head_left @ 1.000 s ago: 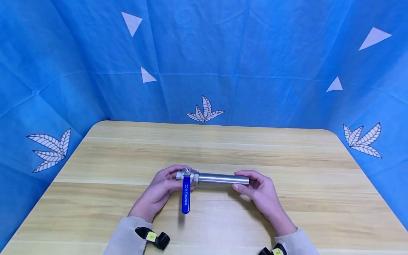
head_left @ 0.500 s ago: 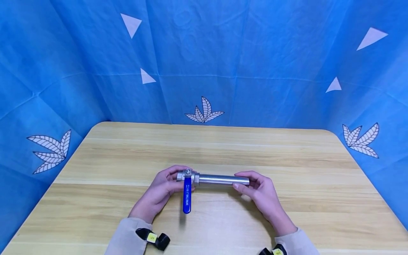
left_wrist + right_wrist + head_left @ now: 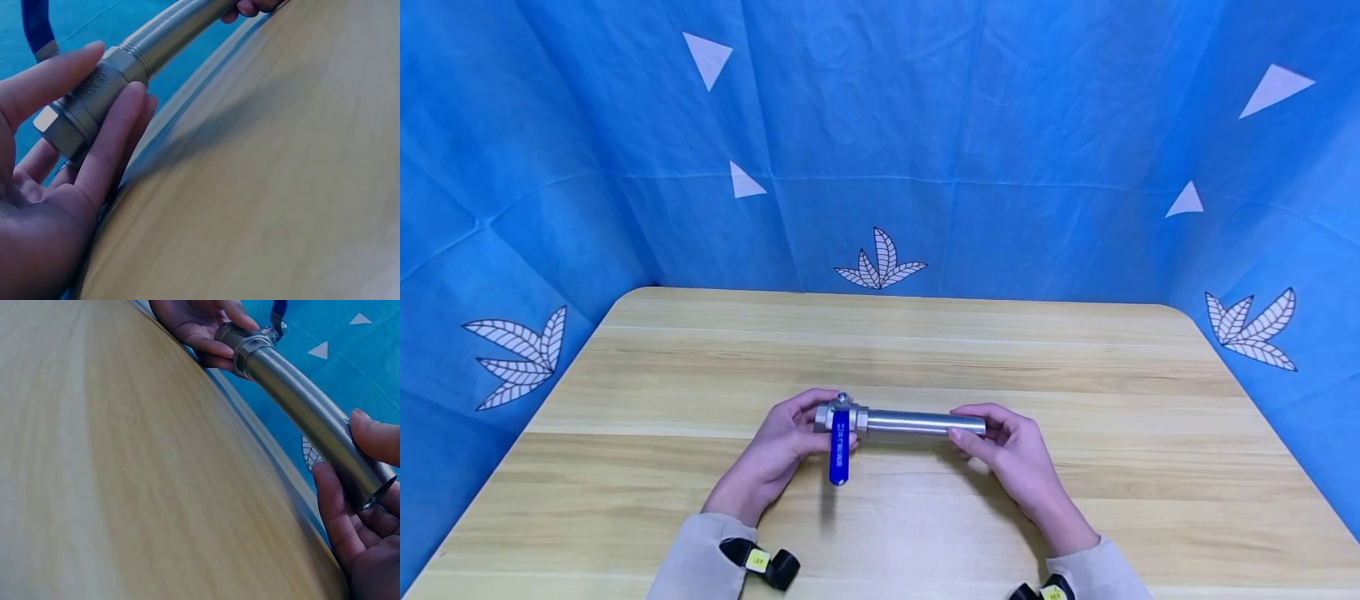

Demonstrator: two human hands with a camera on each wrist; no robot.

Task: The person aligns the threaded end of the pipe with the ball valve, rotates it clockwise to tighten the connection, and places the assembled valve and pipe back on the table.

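Observation:
A steel ball valve (image 3: pixel 856 419) with a blue lever handle (image 3: pixel 839 450) is joined to a straight steel pipe (image 3: pixel 910 422). My left hand (image 3: pixel 782 442) grips the valve body, thumb on the near side and fingers on the far side and below. At the pipe's free right end, my right hand (image 3: pixel 1018 450) pinches it between thumb and fingers. Threads show where the pipe (image 3: pixel 169 34) enters the valve's hex end in the left wrist view. The open pipe end (image 3: pixel 378 494) faces the right palm. The assembly is held over the table, lever pointing toward me.
Under the hands spreads a wood-grain table (image 3: pixel 880 350) with rounded far corners. A blue curtain (image 3: pixel 880 125) with white triangles and leaf prints encloses its back and sides. Dark wrist cameras (image 3: pixel 767 562) are strapped over pale sleeves (image 3: pixel 700 554).
The valve has rolled slightly, so the blue handle's free end looks higher and the handle shorter in the head view. Both hands keep their grips in nearly the same place.

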